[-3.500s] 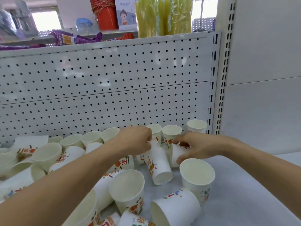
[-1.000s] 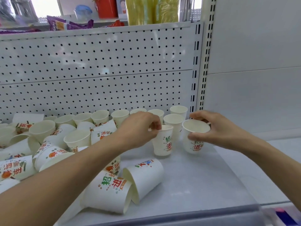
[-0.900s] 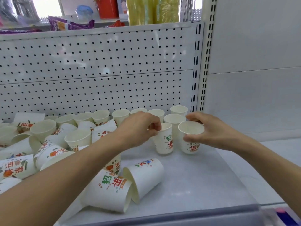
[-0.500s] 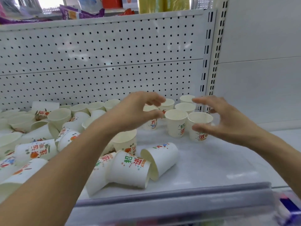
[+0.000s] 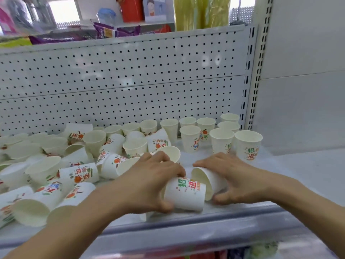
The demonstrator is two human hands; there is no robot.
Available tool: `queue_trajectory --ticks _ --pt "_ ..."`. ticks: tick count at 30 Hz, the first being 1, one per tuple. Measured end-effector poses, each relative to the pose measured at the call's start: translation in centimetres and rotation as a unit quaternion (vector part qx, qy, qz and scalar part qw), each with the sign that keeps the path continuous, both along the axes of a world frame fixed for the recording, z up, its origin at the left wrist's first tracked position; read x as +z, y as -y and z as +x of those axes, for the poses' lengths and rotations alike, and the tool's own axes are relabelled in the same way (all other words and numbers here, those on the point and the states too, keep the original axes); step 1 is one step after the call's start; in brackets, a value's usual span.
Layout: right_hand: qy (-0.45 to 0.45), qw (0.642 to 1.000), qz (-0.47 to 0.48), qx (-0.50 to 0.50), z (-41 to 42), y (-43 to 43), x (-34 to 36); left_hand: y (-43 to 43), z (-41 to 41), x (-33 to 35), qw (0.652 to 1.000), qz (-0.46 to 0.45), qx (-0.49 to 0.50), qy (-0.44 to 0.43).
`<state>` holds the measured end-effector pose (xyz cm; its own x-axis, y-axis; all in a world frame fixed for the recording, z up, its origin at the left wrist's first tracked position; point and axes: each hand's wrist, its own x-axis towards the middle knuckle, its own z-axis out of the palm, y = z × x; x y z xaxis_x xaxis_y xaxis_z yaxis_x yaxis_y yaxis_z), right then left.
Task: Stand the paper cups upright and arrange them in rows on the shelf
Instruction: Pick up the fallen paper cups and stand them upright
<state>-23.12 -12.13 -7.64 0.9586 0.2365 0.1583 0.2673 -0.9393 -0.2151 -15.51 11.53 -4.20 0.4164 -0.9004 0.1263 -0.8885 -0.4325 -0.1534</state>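
Grips a toppled printed cup [image 5: 186, 193] in the left hand [image 5: 149, 184], clasps a second lying cup [image 5: 203, 177] in the right hand [image 5: 235, 180], both near the front of the shelf [image 5: 203, 156], likely for righting beside the upright rows [image 5: 222, 139].

Bright, even light; blurry edges, wide-angle warp.
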Motion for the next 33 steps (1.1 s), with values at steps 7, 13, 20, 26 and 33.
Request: queue_trajectory --ticks 7,13,20,26,33 --pt "0.144 0.977 0.065 -0.141 -2.2 0.9 -1.2 1.0 0.8 -0.4 0.997 -0.065 -0.035 0.013" --pt "0.173 0.906 0.323 -0.211 -4.5 4.2 -0.7 4.9 -1.5 2.0 0.977 -0.166 -0.047 -0.124" --pt "0.135 0.878 0.385 -0.251 -5.6 7.6 -0.5 12.9 -1.5 3.1 0.986 -0.065 0.000 -0.152" --pt "0.080 0.884 0.376 -0.266 -5.5 9.3 -1.6 16.3 -1.5 1.8 0.991 -0.030 0.025 -0.125" --pt "0.149 0.904 0.262 -0.303 -6.6 8.6 -1.3 15.0 -3.0 1.0 0.987 -0.116 0.084 -0.076"
